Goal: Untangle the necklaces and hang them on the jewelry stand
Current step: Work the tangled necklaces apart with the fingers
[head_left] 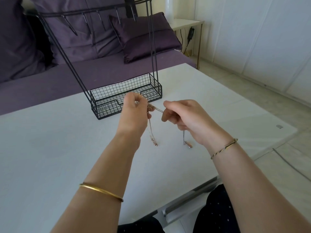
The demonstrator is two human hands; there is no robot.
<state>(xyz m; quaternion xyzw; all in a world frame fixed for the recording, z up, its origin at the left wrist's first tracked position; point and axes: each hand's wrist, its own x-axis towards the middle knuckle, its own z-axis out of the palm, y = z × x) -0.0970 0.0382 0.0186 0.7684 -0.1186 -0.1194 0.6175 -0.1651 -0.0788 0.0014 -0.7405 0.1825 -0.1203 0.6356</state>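
A knot of thin gold and silver necklaces (pixel 152 108) hangs between my two hands above the white table (pixel 50 140). My left hand (pixel 134 108) pinches the tangled clump. My right hand (pixel 183 116) pinches a chain stretched from the knot. Loose ends dangle to the table: a gold clasp end (pixel 154 142) and a small pendant (pixel 188 144). The black wire jewelry stand (pixel 124 96) with a basket base stands just behind my hands; its hook bar (pixel 94 13) runs high above, with nothing hanging from the hooks.
A purple sofa with cushions (pixel 143 36) lies behind the table. A small side table (pixel 186 22) with a cable stands at the back right. The table's right edge drops to a tiled floor (pixel 252 91).
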